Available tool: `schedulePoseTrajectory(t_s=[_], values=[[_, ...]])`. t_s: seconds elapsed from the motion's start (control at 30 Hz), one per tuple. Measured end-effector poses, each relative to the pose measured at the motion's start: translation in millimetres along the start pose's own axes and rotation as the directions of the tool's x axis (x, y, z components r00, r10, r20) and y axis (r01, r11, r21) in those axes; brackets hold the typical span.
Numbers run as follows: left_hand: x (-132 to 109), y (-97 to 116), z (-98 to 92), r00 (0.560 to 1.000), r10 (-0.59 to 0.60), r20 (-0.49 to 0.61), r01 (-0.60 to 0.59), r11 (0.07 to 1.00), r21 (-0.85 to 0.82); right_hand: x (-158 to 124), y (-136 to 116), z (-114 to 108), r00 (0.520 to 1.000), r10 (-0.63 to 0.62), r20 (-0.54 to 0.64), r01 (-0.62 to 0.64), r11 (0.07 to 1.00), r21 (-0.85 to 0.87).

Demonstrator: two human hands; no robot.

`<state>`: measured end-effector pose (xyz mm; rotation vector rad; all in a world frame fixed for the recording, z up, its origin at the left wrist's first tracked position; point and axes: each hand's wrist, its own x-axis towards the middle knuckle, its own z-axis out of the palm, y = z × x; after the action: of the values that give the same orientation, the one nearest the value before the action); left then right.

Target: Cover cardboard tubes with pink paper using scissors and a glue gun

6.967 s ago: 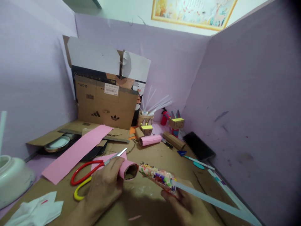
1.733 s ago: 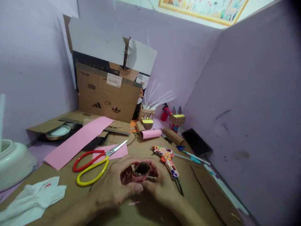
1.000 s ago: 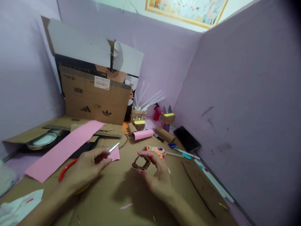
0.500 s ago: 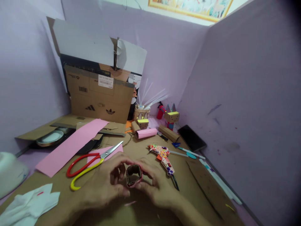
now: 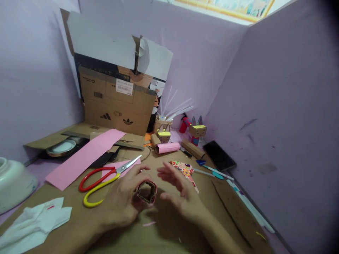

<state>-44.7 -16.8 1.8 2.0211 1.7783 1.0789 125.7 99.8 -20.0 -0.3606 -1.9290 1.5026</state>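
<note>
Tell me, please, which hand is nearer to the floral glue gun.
Right. The right hand partly hides the glue gun; the left hand, holding the tube, is farther left.

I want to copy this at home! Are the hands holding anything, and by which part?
The left hand holds a pink-wrapped cardboard tube by its outer side, near the open end. The right hand is open, holding nothing.

Cardboard tube (image 5: 147, 192), pink outside, brown inside; open end toward the viewer, held in the left hand (image 5: 125, 197).
</note>
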Motion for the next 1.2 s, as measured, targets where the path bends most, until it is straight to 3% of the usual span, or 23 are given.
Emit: schedulePoseTrajectory(t_s=[0.07,0.1,0.17,0.3,0.4,0.5,0.6,0.73,0.87,0.97,1.2], values=[[0,-4,-3.4,1.0,0.0,-0.029,0.001,0.999,0.049,7,-2,-16,0.978,0.033,-0.207,-0.078,0.975,-0.209],[0,-5,-4.2,0.999,0.004,-0.039,-0.002,0.999,0.052,10,-3,-26,0.944,0.073,-0.323,-0.184,0.926,-0.328],[0,-9,-3.9,0.999,-0.008,-0.053,0.009,0.999,0.031,14,-5,-45,0.861,0.16,-0.483,-0.429,0.74,-0.518],[0,-14,1.4,0.991,-0.117,-0.067,0.117,0.993,0.005,14,-4,-67,0.789,0.295,-0.539,-0.604,0.535,-0.591],[2,-16,3.4,0.978,-0.173,-0.117,0.176,0.984,0.021,13,1,-66,0.769,0.356,-0.532,-0.638,0.491,-0.593],[3,-16,1.5,0.969,-0.194,-0.152,0.204,0.978,0.048,16,5,-59,0.752,0.404,-0.521,-0.656,0.54,-0.527],[4,-16,-2.7,0.963,-0.227,-0.144,0.238,0.969,0.063,18,6,-51,0.748,0.476,-0.462,-0.65,0.666,-0.366],[5,-20,-8.5,0.956,-0.254,-0.144,0.264,0.963,0.055,14,-3,-35,0.805,0.505,-0.311,-0.559,0.822,-0.11],[7,-28,-12.0,0.96,-0.222,-0.17,0.236,0.969,0.072,5,-18,-21,0.845,0.519,-0.129,-0.519,0.854,0.038],[8,-32,-13.2,0.956,-0.216,-0.2,0.238,0.967,0.092,0,-26,-18,0.875,0.482,-0.057,-0.478,0.876,0.062],[10,-35,-16.5,0.938,-0.238,-0.253,0.279,0.95,0.139,-2,-32,-18,0.957,0.27,-0.104,-0.275,0.96,-0.043]])
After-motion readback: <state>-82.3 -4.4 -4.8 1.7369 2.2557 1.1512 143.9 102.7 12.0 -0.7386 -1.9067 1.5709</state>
